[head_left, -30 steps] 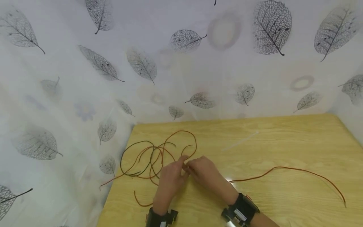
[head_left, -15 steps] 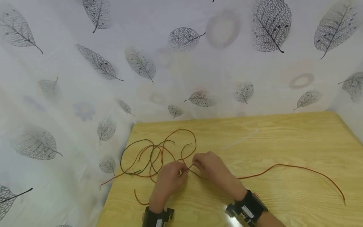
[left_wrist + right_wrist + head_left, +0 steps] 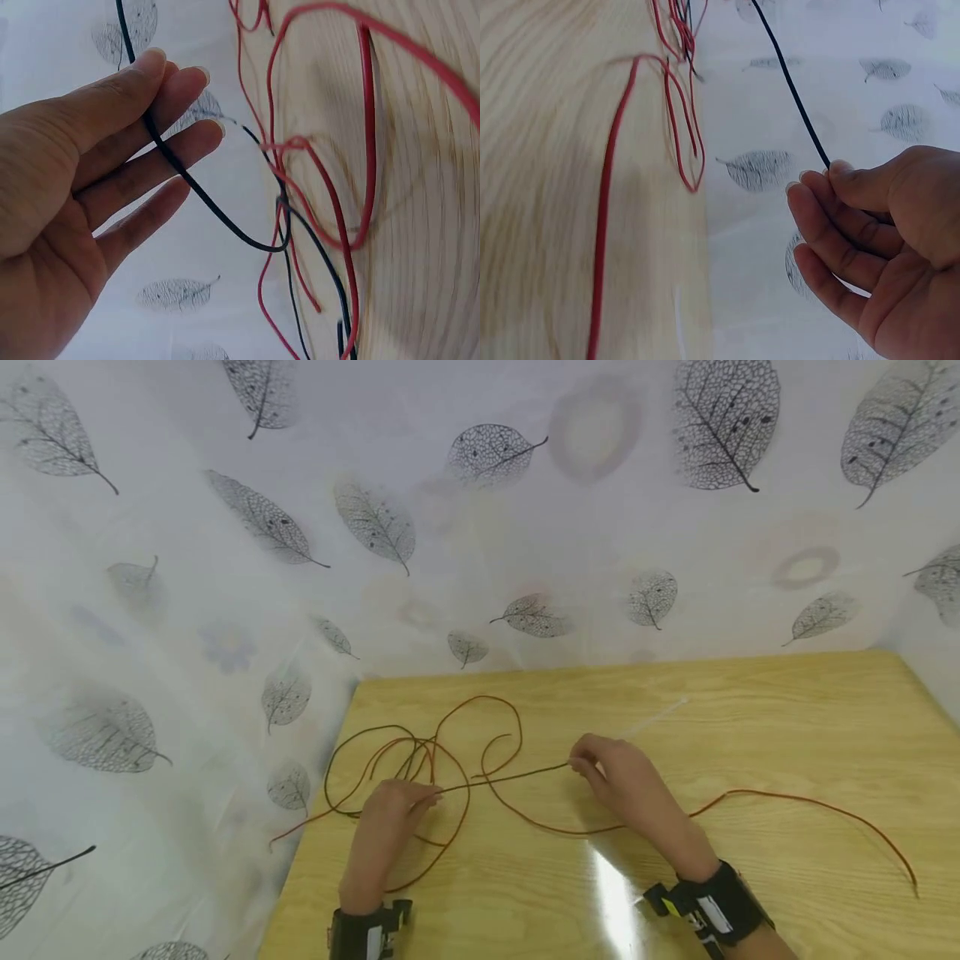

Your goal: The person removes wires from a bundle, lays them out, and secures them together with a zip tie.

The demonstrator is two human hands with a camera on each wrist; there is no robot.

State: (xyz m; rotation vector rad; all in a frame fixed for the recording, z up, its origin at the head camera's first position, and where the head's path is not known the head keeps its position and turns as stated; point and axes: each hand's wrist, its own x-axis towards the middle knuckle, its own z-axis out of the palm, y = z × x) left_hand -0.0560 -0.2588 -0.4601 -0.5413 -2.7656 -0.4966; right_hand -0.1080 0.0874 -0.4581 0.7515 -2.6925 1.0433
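A black wire [image 3: 510, 776] runs nearly straight between my two hands, raised off the table. My right hand [image 3: 626, 789] pinches it at one end between thumb and forefinger, which the right wrist view shows closely. On the other side my left hand [image 3: 384, 837] holds it between thumb and index finger. From there, in the left wrist view, the black wire [image 3: 206, 199] passes across the other fingers and loops down into the tangle. Red wires [image 3: 450, 752] lie looped and mixed with the black ones at the left of the table, partly behind my left hand.
One long red wire [image 3: 813, 811] stretches over the right part of the wooden table [image 3: 795, 727]. Near the back lies a thin whitish strip [image 3: 660, 713]. A leaf-patterned covering [image 3: 585, 543] rises along the table's back and left edges.
My hands were close together above the table's middle. They have drawn apart, left hand to the left and right hand to the right, and the black wire now spans the gap.
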